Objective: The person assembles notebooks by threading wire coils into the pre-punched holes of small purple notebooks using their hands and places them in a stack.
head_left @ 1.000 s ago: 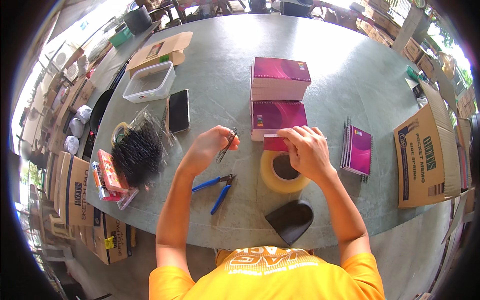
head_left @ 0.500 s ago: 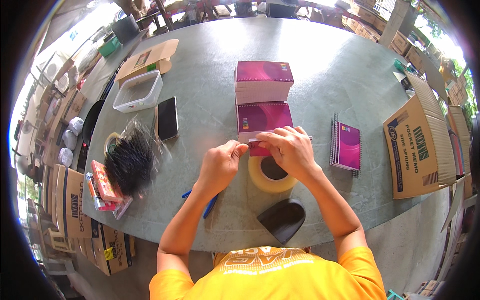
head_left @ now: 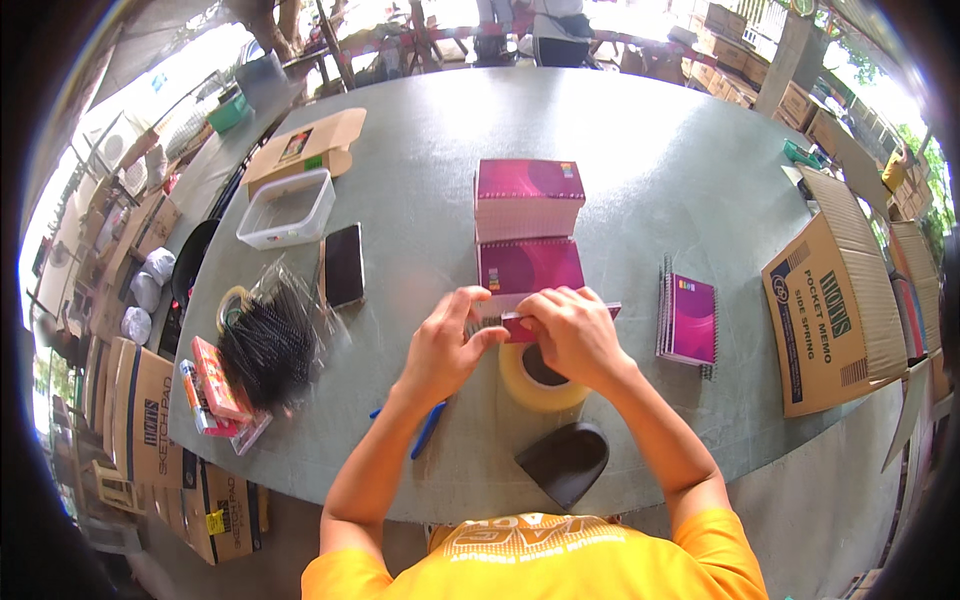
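Note:
My right hand (head_left: 574,332) grips a small purple-covered notepad (head_left: 517,326), held edge-on above a wide roll of clear tape (head_left: 546,388). At its left end, the curved thumb and fingers of my left hand (head_left: 450,340) surround what looks like a dark spiral coil (head_left: 487,322), partly hidden. Just beyond my hands stand two stacks of purple pads, a nearer stack (head_left: 532,265) and a farther stack (head_left: 530,182). A bundle of black spiral coils (head_left: 268,345) lies in clear plastic to the left.
Spiral-bound purple notebooks (head_left: 688,318) lie right, beside an open carton (head_left: 830,305). A black wedge-shaped object (head_left: 565,463) and a blue tool (head_left: 428,430) lie near the front edge. Farther left are a phone (head_left: 343,265), a plastic tub (head_left: 288,210) and a cardboard box (head_left: 305,145).
My left hand's thumb and forefinger have parted from a tight pinch, and the hand sits beside the notepad's end. The right hand keeps its hold. The whole view has shifted slightly.

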Demonstrator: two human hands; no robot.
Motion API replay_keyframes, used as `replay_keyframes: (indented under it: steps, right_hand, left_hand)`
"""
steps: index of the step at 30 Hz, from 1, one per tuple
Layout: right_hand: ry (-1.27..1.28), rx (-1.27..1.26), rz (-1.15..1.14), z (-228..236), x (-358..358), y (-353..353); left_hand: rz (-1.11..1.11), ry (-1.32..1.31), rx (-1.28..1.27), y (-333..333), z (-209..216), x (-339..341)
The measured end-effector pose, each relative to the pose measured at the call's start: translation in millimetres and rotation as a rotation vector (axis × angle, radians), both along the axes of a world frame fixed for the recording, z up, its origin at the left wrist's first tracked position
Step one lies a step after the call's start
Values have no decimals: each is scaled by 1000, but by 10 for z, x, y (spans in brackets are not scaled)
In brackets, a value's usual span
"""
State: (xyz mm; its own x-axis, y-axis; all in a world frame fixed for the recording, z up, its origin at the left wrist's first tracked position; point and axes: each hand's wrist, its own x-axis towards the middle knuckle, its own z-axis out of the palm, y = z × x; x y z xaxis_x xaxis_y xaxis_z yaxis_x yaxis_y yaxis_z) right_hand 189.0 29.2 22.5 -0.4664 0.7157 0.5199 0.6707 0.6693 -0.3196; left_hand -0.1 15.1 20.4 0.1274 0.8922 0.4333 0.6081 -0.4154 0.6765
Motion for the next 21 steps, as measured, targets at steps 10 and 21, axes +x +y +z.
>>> replay_keyframes:
  steps: [10, 21]
  right_hand:
    - [207, -92, -16, 55, -273, -42]
    - [83, -84, -6, 39, -88, -45]
  left_hand:
    - [-24, 114, -287, -48, 142, -315]
    - [-456, 384, -268, -1047, -512, 696]
